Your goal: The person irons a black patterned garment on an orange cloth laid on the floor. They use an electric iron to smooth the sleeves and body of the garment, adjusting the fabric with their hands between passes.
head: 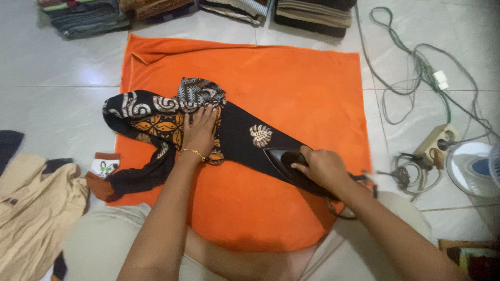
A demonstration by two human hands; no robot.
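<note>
pressing a black batik-print garment of thin soft cloth with orange and white motifs [172, 122] flat on the orange rectangular ironing cloth [307, 88] spread on the white tiled floor [57, 99]; the garment lies across the cloth's middle and spills over its left edge. left hand [199, 130] is spread open, palm and fingers flat on the patterned part near the cloth's centre-left, pinning it, nothing pinched. right hand [324, 167] is wrapped tight round the handle of the dark electric iron [291, 162], whose pointed nose rests on the black plain stretch toward the lower right of the cloth, aimed at the white leaf motif [260, 135]. judgement: fabric looks light, limp, prone to bunching and sliding on the underlay, so it wants a flat-palm hold just ahead of the iron rather than a pinch; bunched end near the top left is already rumpled. iron looks heavy and rigid, hot sole likely, so take it by the handle only. off the cloth's right edge: tangled cables [416, 67], beige power strip [436, 143], part of a white fan [476, 166]. folded clothing stacks [312, 13] sit beyond the top edge, tan garments [36, 198] lie off the lower left.
</note>
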